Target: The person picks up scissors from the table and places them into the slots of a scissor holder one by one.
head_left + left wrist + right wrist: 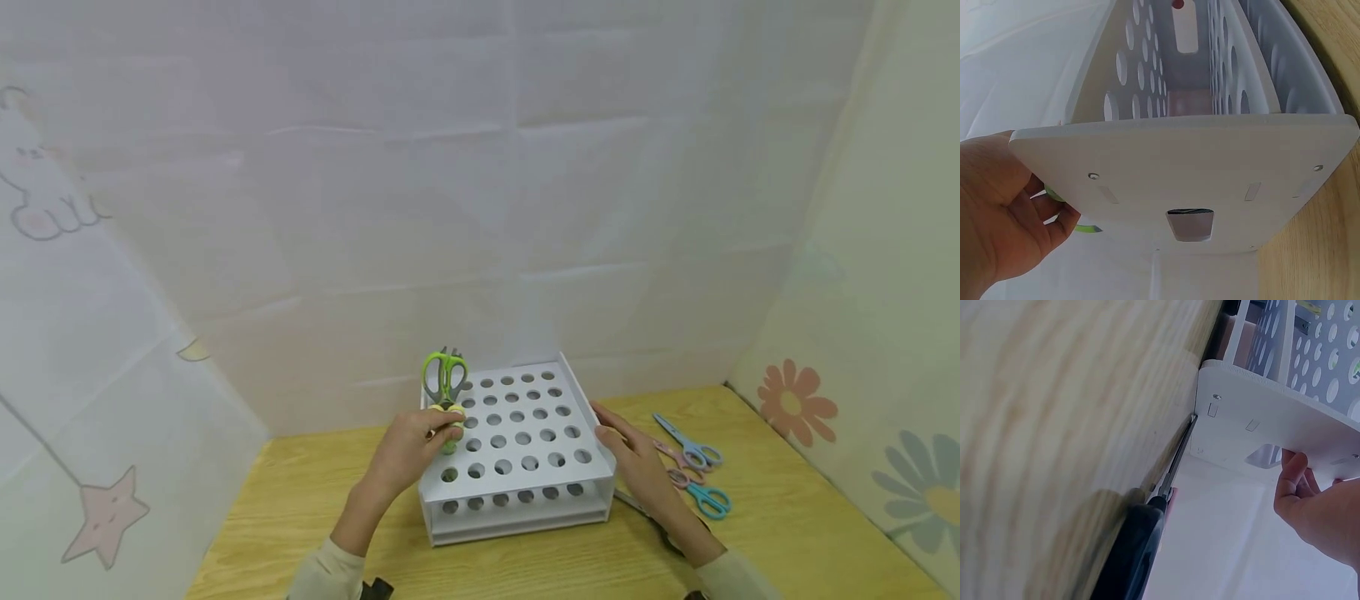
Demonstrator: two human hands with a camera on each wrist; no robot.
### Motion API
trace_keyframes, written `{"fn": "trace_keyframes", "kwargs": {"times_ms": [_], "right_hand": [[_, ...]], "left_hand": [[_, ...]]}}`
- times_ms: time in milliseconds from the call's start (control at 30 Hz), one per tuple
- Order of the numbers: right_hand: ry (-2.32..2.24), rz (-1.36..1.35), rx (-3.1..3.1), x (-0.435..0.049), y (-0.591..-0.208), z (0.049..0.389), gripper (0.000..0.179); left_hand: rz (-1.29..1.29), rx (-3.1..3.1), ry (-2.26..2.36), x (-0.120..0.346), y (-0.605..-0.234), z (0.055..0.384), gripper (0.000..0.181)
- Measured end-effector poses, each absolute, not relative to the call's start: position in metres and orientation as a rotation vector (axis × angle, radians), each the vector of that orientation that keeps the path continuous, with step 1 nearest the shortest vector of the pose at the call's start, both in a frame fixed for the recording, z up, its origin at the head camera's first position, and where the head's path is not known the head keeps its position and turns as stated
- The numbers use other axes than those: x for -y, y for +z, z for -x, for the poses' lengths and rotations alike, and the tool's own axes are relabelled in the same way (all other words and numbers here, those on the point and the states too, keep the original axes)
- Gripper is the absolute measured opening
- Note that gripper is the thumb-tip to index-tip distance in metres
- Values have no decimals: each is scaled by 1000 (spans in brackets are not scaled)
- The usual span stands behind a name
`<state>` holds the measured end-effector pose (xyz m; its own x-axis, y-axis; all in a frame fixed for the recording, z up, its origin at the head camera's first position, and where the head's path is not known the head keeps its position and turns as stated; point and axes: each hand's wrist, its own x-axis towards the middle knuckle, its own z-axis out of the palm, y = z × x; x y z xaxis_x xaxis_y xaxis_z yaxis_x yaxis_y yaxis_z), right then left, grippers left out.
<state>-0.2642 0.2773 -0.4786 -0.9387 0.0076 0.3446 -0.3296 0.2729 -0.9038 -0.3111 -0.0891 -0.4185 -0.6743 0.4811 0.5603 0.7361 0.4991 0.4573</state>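
A white rack (pixel 517 446) with rows of round holes stands on the wooden table. Green-and-grey scissors (pixel 444 375) stand handles up at its back left. Just in front, my left hand (pixel 408 442) pinches pale yellow-green scissors (pixel 447 410) between thumb and fingers over the left column of holes. In the left wrist view the rack's side panel (pixel 1147 169) partly hides these fingers. My right hand (pixel 637 467) rests against the right side panel, its fingertips beside the panel's cut-out (pixel 1265 456) in the right wrist view.
Right of the rack lie blue scissors (pixel 693 450), pink scissors (pixel 678 454) and turquoise scissors (pixel 708 500). Black-handled scissors (pixel 1132 544) lie near the rack, partly under my right forearm. A white sheet (pixel 450 208) hangs behind the table.
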Motion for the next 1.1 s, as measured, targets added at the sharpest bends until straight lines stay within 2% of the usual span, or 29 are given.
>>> {"fn": "trace_keyframes", "kwargs": {"times_ms": [600, 900, 1100], "right_hand": [[1713, -296, 2289, -275, -474, 263, 50], [1730, -306, 2289, -275, -474, 262, 49], [1730, -301, 2285, -276, -473, 262, 48]], "left_hand": [[994, 2541, -797, 84, -421, 311, 24], [1025, 2509, -905, 89, -418, 310, 33], [929, 2323, -1022, 92, -420, 315, 29]]}}
